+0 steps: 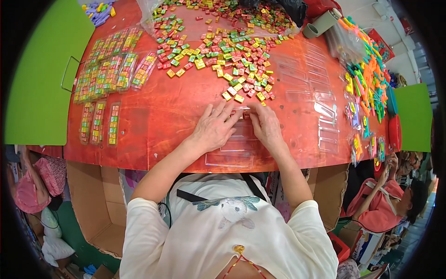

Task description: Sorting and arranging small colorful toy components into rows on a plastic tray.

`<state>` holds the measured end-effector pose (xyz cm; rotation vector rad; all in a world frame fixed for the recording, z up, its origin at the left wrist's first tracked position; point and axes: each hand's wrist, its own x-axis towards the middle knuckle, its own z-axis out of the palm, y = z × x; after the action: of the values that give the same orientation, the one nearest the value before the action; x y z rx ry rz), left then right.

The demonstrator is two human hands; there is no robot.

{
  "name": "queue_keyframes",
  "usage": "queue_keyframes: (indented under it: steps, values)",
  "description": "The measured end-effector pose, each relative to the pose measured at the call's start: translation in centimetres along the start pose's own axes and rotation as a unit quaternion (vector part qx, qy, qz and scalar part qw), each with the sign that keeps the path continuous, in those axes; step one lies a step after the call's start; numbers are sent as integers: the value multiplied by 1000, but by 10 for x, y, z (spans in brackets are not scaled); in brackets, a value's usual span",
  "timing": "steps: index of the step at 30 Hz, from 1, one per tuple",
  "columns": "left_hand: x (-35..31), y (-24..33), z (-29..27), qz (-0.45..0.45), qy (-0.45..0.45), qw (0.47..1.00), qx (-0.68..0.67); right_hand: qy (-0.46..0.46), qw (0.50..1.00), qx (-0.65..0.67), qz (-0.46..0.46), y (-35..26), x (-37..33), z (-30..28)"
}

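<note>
My left hand point(214, 124) lies over the left side of a column of clear plastic trays point(238, 138), its fingers stretched out and apart. Across from it, my right hand point(267, 124) bends its fingers together at the far end of the topmost tray. Whatever those fingertips hold is hidden. Between the hands, a few small red blocks point(246, 115) show in the tray. Just beyond my fingers spreads a loose heap of small red, yellow and green box-shaped blocks point(239, 69).
Filled block packs point(107, 69) lie in rows at the left, with several single packs point(113, 123) nearer. Empty clear trays point(328, 125) lie on the right. Colourful plastic pieces point(369, 79) pile up beyond them. An open cardboard box point(100, 204) stands below the table edge. Other people sit at both sides.
</note>
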<state>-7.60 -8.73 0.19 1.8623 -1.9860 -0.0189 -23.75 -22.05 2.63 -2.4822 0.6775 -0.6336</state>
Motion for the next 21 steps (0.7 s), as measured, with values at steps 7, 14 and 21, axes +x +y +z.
queue_keyframes:
  steps: [7,14,21]
  values:
    - [-2,-3,-1,-17,21,999,-38,-24,978,-169,-121,2,-6,0]
    - [-5,-7,3,-21,51,998,-44,-31,978,-182,-102,-1,-4,-4]
    - [-5,-11,5,-14,81,994,-72,-8,988,-98,-118,3,-3,7]
